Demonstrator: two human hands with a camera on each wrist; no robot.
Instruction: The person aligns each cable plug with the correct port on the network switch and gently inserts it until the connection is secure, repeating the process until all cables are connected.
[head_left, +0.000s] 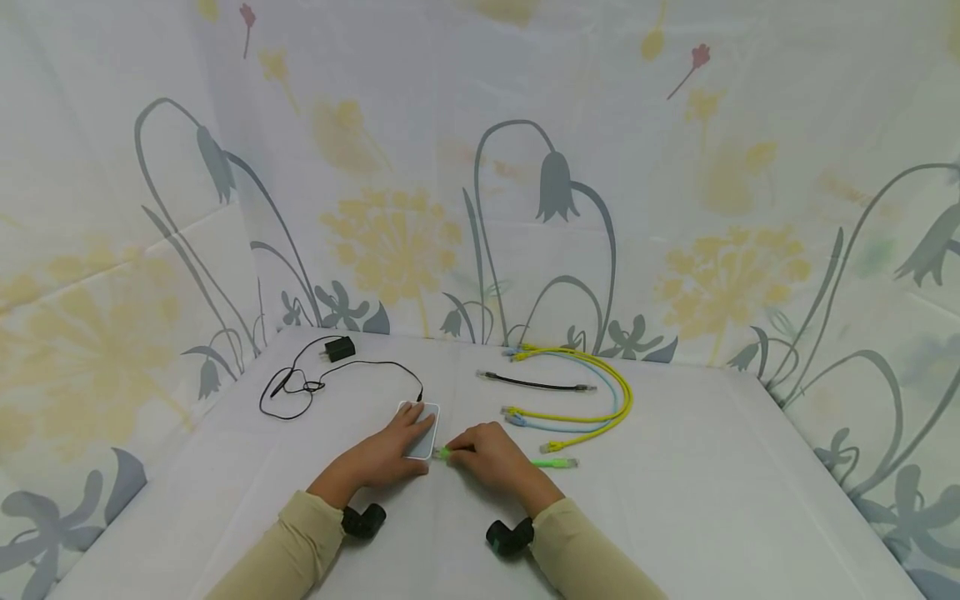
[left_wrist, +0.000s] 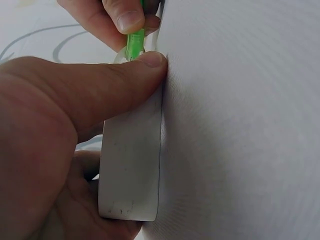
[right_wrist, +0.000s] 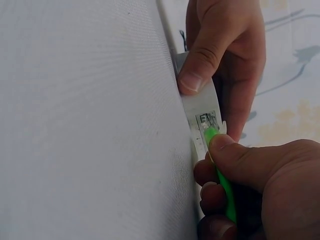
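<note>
A small white router [head_left: 426,435] with a grey top lies flat on the white cloth. My left hand [head_left: 384,452] grips it, thumb along the near side and fingers over the top and far side. Between thumb and curled fingers, my right hand [head_left: 491,457] pinches the green plug of a short network cable [right_wrist: 227,197]. In the right wrist view the plug's tip is right at the port [right_wrist: 206,120] in the router's end face. The cable's other end [head_left: 558,463] sticks out to the right behind my hand. The left thumb partly hides the plug in the left wrist view.
A black power adapter [head_left: 340,348] sits at the back left, its thin looped cord [head_left: 375,362] running to the router's far end. Farther right lie a short black cable [head_left: 536,384], yellow cables [head_left: 626,392] and a light blue cable [head_left: 558,427]. A flowered curtain [head_left: 420,167] stands behind.
</note>
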